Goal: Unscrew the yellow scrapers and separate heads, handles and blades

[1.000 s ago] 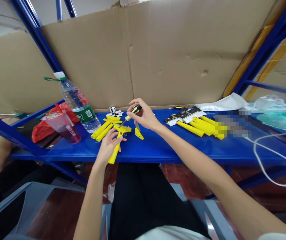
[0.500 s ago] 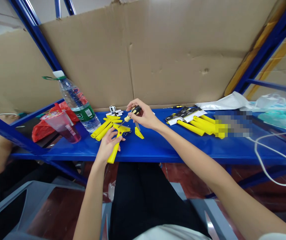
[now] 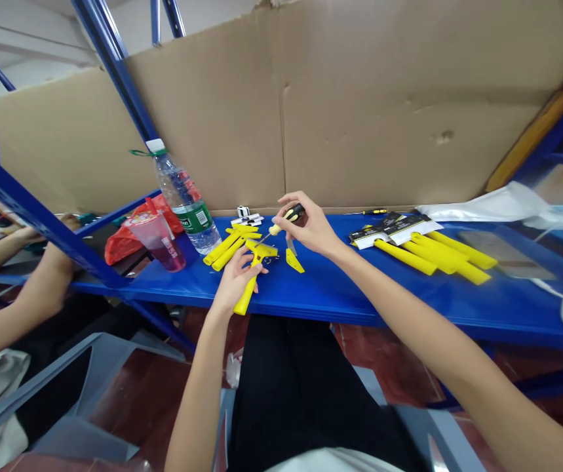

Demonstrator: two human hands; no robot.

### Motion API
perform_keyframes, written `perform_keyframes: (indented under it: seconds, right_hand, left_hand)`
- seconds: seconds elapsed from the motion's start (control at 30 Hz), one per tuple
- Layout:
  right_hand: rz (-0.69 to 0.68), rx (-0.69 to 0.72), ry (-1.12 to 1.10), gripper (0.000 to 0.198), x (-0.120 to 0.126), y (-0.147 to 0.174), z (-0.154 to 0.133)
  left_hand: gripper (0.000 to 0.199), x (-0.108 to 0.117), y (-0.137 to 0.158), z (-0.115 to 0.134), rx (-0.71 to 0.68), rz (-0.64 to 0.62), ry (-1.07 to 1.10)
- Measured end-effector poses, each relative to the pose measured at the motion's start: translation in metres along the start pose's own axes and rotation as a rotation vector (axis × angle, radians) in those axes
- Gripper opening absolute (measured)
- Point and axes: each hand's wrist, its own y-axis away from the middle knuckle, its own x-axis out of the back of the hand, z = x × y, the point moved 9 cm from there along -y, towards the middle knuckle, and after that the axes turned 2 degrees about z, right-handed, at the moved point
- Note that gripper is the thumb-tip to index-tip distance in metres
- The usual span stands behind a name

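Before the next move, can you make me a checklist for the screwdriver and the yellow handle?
1. Left hand gripping the yellow handle: ok.
2. Right hand gripping the screwdriver: ok.
3. Screwdriver tip seated in a screw: cannot tell, too small to see.
4. Loose yellow piece on the table clear of the left hand: ok, there is a gap between them.
5. Cap on the bottle: ok.
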Motion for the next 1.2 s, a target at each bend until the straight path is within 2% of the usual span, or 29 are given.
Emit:
perform_keyframes:
  seconds: [0.17,0.3,0.43,0.57,0.7,0.83,0.93,1.03,1.2]
  right_hand:
    - [-0.024,0.035,0.013,0.045,-0.001,0.0,-0.002]
    - [-0.001,-0.037,-0.001,0.042,0.002,0.001,0.003]
    - [-0.005,0.024,0.012,0.051,-0.001,0.0,-0.002]
    - [0.003,0.012,0.005,0.036,-0.003,0.001,0.002]
    - [0.048,-0.006,0.006,0.033,0.001,0.001,0.007]
    - [0.153,-0.025,-0.013,0.033,0.012,-0.001,0.012]
    - [0.27,-0.096,-0.048,0.032,0.025,-0.003,0.025]
    - [0.361,-0.217,-0.195,0.036,0.031,-0.003,0.05]
    - [0.348,-0.502,-0.54,0.051,0.014,0.006,0.096]
  left_hand:
    - [0.073,0.001,0.0,-0.001,-0.003,-0.005,0.0]
    - [0.072,0.001,-0.001,-0.003,-0.006,-0.008,-0.005]
    - [0.069,0.003,-0.003,-0.005,-0.009,0.013,-0.006]
    - [0.065,0.004,-0.003,-0.005,-0.006,0.038,0.001]
    - [0.067,0.001,-0.002,-0.001,0.001,0.033,0.01]
    - [0.071,-0.002,-0.001,0.002,-0.011,0.012,0.007]
    - [0.072,-0.001,-0.001,0.004,-0.029,0.006,0.013]
    - [0.07,0.0,0.0,0.006,-0.037,0.018,0.016]
    - [0.074,-0.002,0.005,0.012,-0.048,0.04,0.041]
